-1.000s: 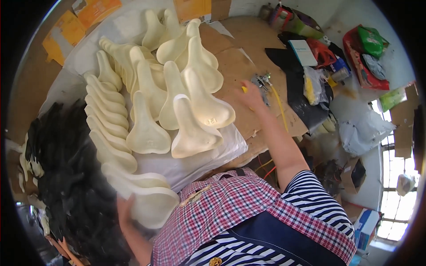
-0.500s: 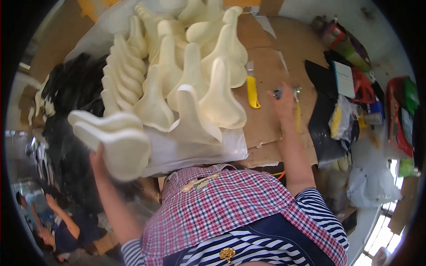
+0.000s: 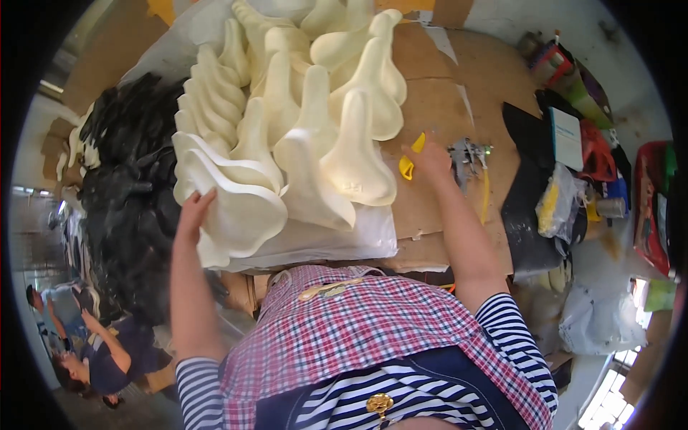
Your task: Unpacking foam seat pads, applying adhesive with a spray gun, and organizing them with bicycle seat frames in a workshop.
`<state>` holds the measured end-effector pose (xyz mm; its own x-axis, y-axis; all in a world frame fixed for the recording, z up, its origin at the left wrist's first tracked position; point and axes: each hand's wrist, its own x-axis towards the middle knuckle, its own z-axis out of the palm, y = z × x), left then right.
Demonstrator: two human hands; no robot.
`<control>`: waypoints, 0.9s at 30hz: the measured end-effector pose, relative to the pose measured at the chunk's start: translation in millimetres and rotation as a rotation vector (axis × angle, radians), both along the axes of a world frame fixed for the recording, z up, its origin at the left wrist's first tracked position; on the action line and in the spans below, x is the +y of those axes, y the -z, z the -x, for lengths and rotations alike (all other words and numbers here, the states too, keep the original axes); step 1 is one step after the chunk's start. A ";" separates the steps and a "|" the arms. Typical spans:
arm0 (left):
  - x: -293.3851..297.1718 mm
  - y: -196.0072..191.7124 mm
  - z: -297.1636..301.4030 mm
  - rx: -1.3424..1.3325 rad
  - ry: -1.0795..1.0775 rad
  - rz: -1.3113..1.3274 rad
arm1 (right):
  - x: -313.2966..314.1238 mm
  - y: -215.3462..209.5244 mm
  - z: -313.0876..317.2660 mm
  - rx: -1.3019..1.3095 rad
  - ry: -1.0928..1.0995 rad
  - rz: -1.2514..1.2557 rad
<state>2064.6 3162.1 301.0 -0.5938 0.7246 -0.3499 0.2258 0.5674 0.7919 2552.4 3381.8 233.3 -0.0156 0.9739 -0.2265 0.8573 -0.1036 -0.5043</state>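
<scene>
My left hand [image 3: 197,213] is closed on the edge of a small stack of cream saddle-shaped foam pads [image 3: 247,222] at the front left of the table. Behind and beside it stand more cream pads [image 3: 362,147] of the same shape, several nested in leaning rows. On the cardboard to their right, my right hand [image 3: 433,163] is closed round a yellow utility knife [image 3: 407,168]; its blade cannot be made out. Just right of that hand lies a metal spray gun [image 3: 469,159], untouched.
Brown cardboard [image 3: 430,204] and white plastic sheet [image 3: 344,240] cover the table. Dark pieces are heaped [image 3: 136,193] on the left. A book [image 3: 566,137], a red item [image 3: 598,155] and plastic bags [image 3: 559,201] lie on the right. Another person [image 3: 107,358] is at lower left.
My left hand has brought the foam pads rightward, against the other pads. My right hand has left the spray gun, moved left and taken hold of the yellow knife.
</scene>
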 end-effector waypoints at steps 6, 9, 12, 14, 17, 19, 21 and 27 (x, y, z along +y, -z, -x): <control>-4.7 27.1 -32.7 0.606 -0.180 -0.080 | 47.8 26.7 -16.0 -0.166 0.007 -0.038; -34.4 34.2 -49.7 0.596 -0.297 -0.150 | 86.7 0.8 -88.6 0.669 0.136 -0.248; -51.8 49.2 -63.5 0.448 -0.255 -0.038 | 79.8 31.5 -173.9 0.084 0.216 -0.706; -69.7 50.9 -76.6 0.206 -0.190 0.033 | 14.2 3.0 -141.4 -0.127 -0.071 -0.244; -73.0 77.2 -96.2 0.134 -0.090 -0.041 | -34.9 38.7 -124.8 -0.630 -0.189 -0.487; -79.7 88.5 -98.9 0.155 -0.044 -0.084 | -46.8 37.5 -119.3 -0.439 -0.124 -0.367; -84.5 96.1 -92.4 -0.063 -0.055 -0.234 | -43.3 18.9 -107.0 -0.429 -0.081 -0.310; -64.9 -5.1 -95.2 -0.113 0.008 -0.227 | -88.7 -29.9 -163.1 0.697 0.225 -0.299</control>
